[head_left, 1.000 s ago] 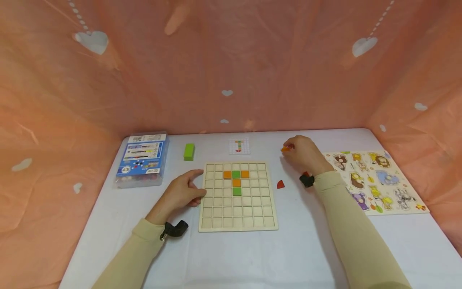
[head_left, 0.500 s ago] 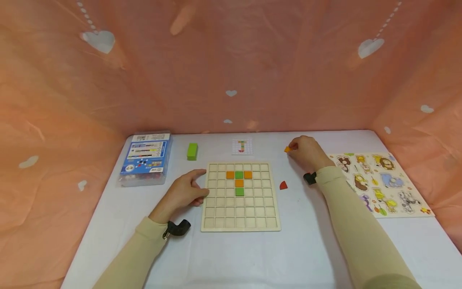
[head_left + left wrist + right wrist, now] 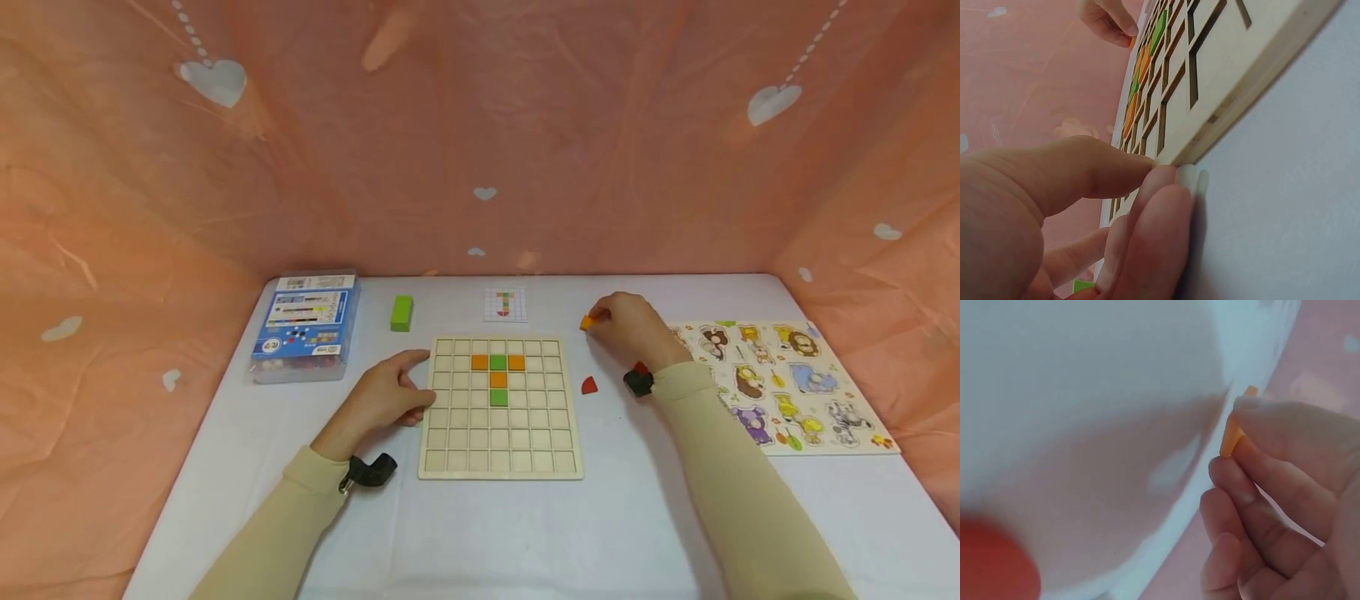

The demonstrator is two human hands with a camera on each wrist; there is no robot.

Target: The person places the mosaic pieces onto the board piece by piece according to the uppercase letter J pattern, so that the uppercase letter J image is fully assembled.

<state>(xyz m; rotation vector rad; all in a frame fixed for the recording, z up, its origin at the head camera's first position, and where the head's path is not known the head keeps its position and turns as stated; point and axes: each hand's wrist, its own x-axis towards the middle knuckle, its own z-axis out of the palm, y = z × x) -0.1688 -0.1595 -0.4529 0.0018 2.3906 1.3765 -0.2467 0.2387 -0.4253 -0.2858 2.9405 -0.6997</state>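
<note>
At the left rim of the wooden grid board (image 3: 457, 437), my left hand (image 3: 378, 400) grips the edge: in the left wrist view the thumb (image 3: 1107, 165) meets the rim and curled fingertips lie against its side. Several orange and green square tiles sit in the board's cells, three in a row with others below the middle one. My right hand (image 3: 633, 329) pinches a thin orange tile (image 3: 1233, 428) between thumb and fingers, right of the pattern card (image 3: 506, 305). A red quarter-circle piece (image 3: 589, 385) lies beside the board's right edge.
A clear plastic box with a blue label (image 3: 307, 325) stands at the back left, with a green block (image 3: 402, 313) beside it. An animal puzzle board (image 3: 795, 400) lies at the right, partly behind my right forearm. A pink curtain surrounds the white table.
My right hand, pinching the orange tile, has shifted slightly left and nearer to me in the last half second. My left hand stays at the board's edge. The head view has shifted slightly.
</note>
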